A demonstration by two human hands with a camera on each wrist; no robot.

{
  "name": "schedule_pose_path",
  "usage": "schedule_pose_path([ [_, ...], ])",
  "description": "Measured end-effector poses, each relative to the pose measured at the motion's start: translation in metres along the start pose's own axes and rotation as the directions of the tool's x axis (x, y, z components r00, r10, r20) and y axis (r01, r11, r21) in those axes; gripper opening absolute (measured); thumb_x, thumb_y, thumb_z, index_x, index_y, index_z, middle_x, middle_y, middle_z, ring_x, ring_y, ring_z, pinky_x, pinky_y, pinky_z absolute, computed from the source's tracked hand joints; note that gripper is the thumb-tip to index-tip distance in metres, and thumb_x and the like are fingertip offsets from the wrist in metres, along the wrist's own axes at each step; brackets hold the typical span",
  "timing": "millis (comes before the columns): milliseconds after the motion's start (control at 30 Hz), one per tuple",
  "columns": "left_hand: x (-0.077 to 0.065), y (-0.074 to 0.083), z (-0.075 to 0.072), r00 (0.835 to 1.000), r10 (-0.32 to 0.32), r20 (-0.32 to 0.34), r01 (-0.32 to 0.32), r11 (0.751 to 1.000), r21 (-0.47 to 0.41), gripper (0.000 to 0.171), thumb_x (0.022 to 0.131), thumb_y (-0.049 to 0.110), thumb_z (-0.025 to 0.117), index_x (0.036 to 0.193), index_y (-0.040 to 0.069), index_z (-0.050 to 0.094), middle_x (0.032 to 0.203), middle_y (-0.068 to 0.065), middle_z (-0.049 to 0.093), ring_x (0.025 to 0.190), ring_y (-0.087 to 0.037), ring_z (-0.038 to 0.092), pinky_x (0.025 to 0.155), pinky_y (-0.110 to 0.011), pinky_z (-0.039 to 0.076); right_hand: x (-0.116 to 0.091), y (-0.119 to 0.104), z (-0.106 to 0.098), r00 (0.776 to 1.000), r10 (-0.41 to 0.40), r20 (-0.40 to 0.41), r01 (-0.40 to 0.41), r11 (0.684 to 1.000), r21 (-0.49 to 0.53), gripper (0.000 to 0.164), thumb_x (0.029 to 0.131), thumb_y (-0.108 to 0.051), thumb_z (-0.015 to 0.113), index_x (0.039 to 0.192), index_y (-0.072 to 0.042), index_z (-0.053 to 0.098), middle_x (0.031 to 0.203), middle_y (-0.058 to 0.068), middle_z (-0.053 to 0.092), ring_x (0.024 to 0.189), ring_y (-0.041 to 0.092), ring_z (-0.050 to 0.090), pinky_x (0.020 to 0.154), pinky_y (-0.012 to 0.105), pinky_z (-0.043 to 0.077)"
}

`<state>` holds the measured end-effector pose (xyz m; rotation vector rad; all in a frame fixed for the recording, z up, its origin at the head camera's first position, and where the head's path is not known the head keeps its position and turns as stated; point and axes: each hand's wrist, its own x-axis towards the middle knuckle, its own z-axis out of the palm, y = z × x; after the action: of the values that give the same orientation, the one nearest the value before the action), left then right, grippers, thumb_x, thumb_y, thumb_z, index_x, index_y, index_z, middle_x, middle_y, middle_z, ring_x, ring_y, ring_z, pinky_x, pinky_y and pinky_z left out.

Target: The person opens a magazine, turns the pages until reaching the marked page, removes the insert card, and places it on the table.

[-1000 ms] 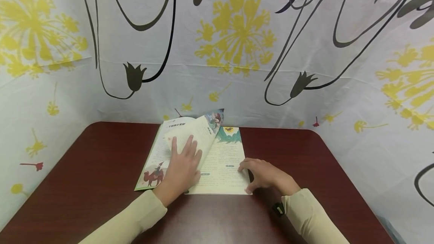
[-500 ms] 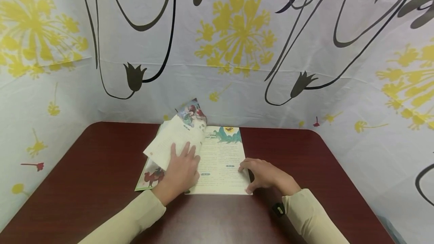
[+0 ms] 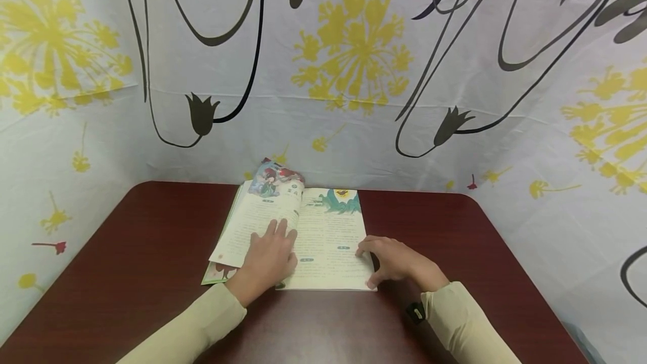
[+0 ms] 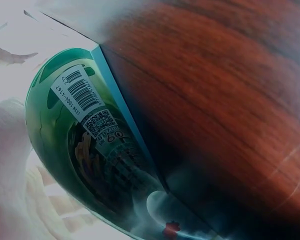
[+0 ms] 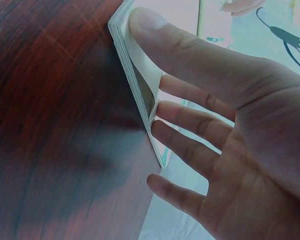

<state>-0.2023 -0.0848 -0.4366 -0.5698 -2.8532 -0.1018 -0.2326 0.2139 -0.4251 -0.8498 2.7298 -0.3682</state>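
An illustrated magazine (image 3: 328,223) lies spread on the table. My left hand (image 3: 270,254) rests on the left page near the spine, fingers extended toward the far side. Under that hand, the turned page (image 3: 242,229) lies over a lower page with a camel picture, mostly covered. The left wrist view shows the green cover (image 4: 57,120) with a barcode, curving up from the table. At the right edge is my right hand (image 3: 399,263). Its thumb (image 5: 150,20) touches the near corner, and relaxed fingertips (image 5: 162,127) meet the slightly bulging page edge.
The dark red-brown table (image 3: 126,274) has rounded far corners. A white cloth (image 3: 323,128) with yellow and grey flower prints hangs behind it and at both sides. A dark band (image 3: 415,312) sits at the right sleeve.
The turned page has swung left and settled flatter, its illustrated top corner dropping onto the left side. My left hand has slid slightly nearer to me. The right hand stays in place.
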Motion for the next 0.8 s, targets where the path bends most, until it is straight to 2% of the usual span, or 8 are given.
schedule_pose_path([
  [200,-0.0006,-0.0004,-0.0011,1.0,-0.013,-0.005,0.013,1.0,0.0,0.045,0.088,0.024,0.061,0.127,0.004,0.062,0.138,-0.023,0.053,0.127,-0.041,0.049,0.074,-0.062,0.05,0.0002,-0.0004,-0.0003,1.0,0.009,0.001,-0.009,1.0,0.012,0.059,0.066,-0.023,0.093,0.118,-0.009,0.068,0.135,0.01,0.057,0.119,0.027,0.055,0.093,0.047,0.048],
  [400,-0.0003,-0.0014,-0.001,0.999,-0.03,-0.035,0.03,0.999,0.013,0.042,0.087,0.024,0.061,0.123,0.004,0.062,0.13,-0.02,0.055,0.11,-0.036,0.054,0.061,-0.053,0.051,0.0003,-0.0013,-0.0006,1.0,0.018,-0.003,-0.018,1.0,0.013,0.057,0.067,-0.022,0.093,0.117,-0.009,0.069,0.134,0.009,0.057,0.119,0.027,0.055,0.094,0.048,0.048],
  [467,-0.0002,-0.0013,-0.0009,0.999,-0.034,-0.041,0.034,0.999,0.014,0.042,0.086,0.024,0.061,0.123,0.004,0.063,0.129,-0.02,0.055,0.109,-0.036,0.055,0.06,-0.052,0.051,0.0004,-0.0017,-0.0008,1.0,0.017,-0.004,-0.016,1.0,0.014,0.056,0.067,-0.022,0.093,0.117,-0.008,0.069,0.134,0.009,0.057,0.119,0.027,0.056,0.094,0.048,0.048],
  [567,0.0004,-0.0003,0.0006,0.998,-0.027,-0.048,0.029,0.999,0.024,0.042,0.087,0.026,0.062,0.123,0.004,0.063,0.13,-0.02,0.056,0.115,-0.037,0.053,0.068,-0.055,0.052,0.0004,-0.0018,-0.0011,1.0,0.012,-0.007,-0.012,1.0,0.02,0.055,0.068,-0.022,0.092,0.117,-0.008,0.069,0.133,0.009,0.058,0.119,0.027,0.056,0.094,0.048,0.048],
  [633,0.001,0.0011,0.0025,0.999,-0.003,-0.045,0.005,0.999,0.032,0.043,0.089,0.029,0.062,0.124,0.005,0.062,0.133,-0.02,0.055,0.122,-0.038,0.051,0.08,-0.059,0.049,0.0004,-0.0015,-0.0014,1.0,0.007,-0.011,-0.007,1.0,0.025,0.054,0.069,-0.022,0.091,0.116,-0.008,0.069,0.132,0.009,0.058,0.119,0.027,0.056,0.095,0.048,0.048],
  [700,0.0014,0.0032,0.0047,0.998,0.046,-0.04,-0.045,0.998,0.032,0.044,0.091,0.033,0.06,0.126,0.007,0.062,0.136,-0.019,0.055,0.129,-0.037,0.048,0.092,-0.063,0.044,0.0004,-0.0011,-0.0015,1.0,0.001,-0.017,0.0,1.0,0.026,0.052,0.071,-0.023,0.09,0.116,-0.009,0.069,0.131,0.008,0.059,0.118,0.027,0.056,0.095,0.048,0.048],
  [800,0.0014,0.007,0.0084,0.989,0.144,-0.028,-0.144,0.99,-0.003,0.044,0.095,0.04,0.057,0.128,0.01,0.062,0.139,-0.016,0.054,0.133,-0.034,0.046,0.101,-0.063,0.037,0.0004,-0.0005,-0.0017,1.0,-0.014,-0.027,0.015,1.0,0.026,0.049,0.073,-0.025,0.089,0.115,-0.01,0.07,0.128,0.007,0.061,0.117,0.027,0.057,0.094,0.048,0.048],
])
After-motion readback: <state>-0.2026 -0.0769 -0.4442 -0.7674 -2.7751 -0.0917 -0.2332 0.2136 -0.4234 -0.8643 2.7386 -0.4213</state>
